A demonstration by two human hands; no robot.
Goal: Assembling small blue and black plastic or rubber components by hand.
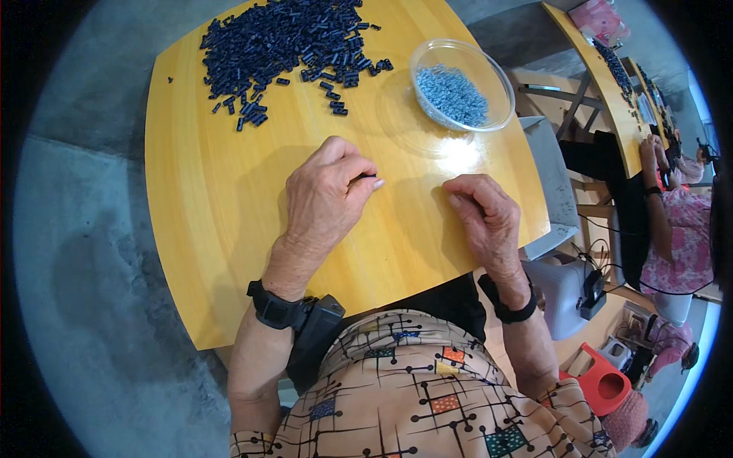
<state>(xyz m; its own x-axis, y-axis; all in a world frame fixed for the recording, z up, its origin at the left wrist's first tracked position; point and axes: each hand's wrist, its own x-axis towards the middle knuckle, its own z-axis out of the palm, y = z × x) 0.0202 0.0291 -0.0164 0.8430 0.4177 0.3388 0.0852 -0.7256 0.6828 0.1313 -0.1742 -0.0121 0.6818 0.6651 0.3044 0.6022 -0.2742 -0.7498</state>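
My left hand (324,187) is closed in a pinch above the middle of the yellow wooden table (206,252). A small black piece, mostly hidden, shows between its thumb and index finger. To its right, my right hand (486,217) has its thumb and fingers pressed together near the table's right side. Whatever it may hold is too small to make out. A large heap of small dark plastic pieces (282,42) covers the table's far left. At the far right stands a clear round bowl (502,109) with many small silvery-blue metal parts (452,95) in it.
A grey bin (551,183) stands against the table's right edge. Beyond it, another person in a pink patterned top (676,237) works at a second table (611,84). A white box with cables (557,298) and a red stool (599,382) are at the lower right.
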